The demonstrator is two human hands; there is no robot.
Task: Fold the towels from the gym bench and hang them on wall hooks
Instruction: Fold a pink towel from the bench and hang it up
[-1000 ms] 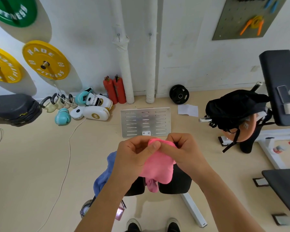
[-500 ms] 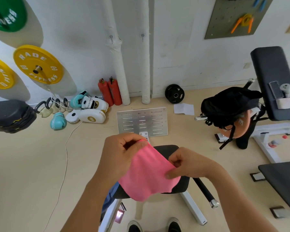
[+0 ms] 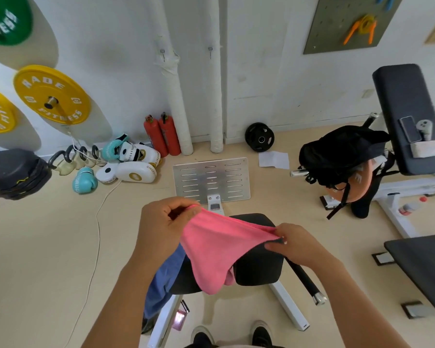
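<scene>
A pink towel [image 3: 216, 249] hangs spread between my two hands above the black gym bench seat [image 3: 258, 262]. My left hand [image 3: 161, 227] pinches its upper left corner, and my right hand [image 3: 294, 243] pinches the right corner. The towel sags below into a loose point. A blue towel [image 3: 162, 280] drapes over the left side of the bench, partly hidden by my left forearm. Two small wall hooks [image 3: 162, 52] sit on the white wall beside the wrapped pipes.
A perforated metal plate [image 3: 211, 180] lies on the floor ahead. Boxing gloves and pads [image 3: 126, 167] and two red extinguishers [image 3: 162, 135] line the wall. A black backpack [image 3: 342, 154] and another bench [image 3: 409, 116] stand right. A white cable [image 3: 97, 222] crosses the floor.
My hands have moved apart, spreading the bunched pink towel wide. The view has tilted down slightly toward the bench.
</scene>
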